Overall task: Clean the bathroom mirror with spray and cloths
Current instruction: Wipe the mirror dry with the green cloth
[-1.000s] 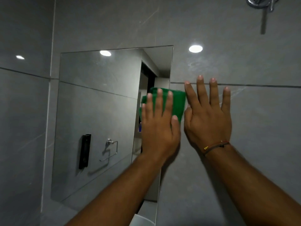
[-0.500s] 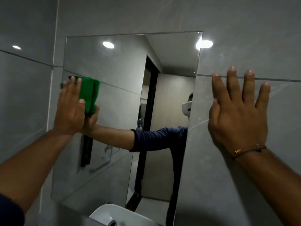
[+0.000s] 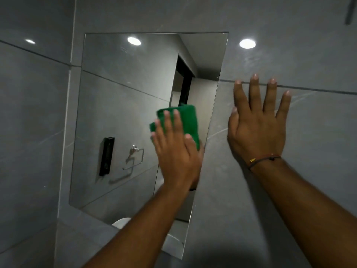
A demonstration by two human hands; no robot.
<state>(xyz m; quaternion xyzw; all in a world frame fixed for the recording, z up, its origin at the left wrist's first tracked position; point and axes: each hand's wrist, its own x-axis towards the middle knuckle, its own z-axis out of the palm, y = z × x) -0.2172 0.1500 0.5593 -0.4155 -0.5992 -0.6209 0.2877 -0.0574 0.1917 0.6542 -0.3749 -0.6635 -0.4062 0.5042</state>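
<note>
The left hand [image 3: 176, 151] covers the lower half of the green cloth [image 3: 183, 120], its forearm [image 3: 144, 225] hides most of a white basin [image 3: 120, 222] at the lower edge of the mirror [image 3: 125, 93], a grey bar [image 3: 349, 14] is cut off at the upper right of the frame, and the black fitting [image 3: 106, 156] reflected at lower left is too dim to identify.

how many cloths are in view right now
1: the green cloth, pressed flat on the mirror near its right edge by the left hand. Others may be out of frame.

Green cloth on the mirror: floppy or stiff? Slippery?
Likely floppy: the green cloth is folded into a soft wad under the left hand. Probably slides easily on the mirror, smooth glass. Likely drops if released; only flat fingers pin it.
</note>
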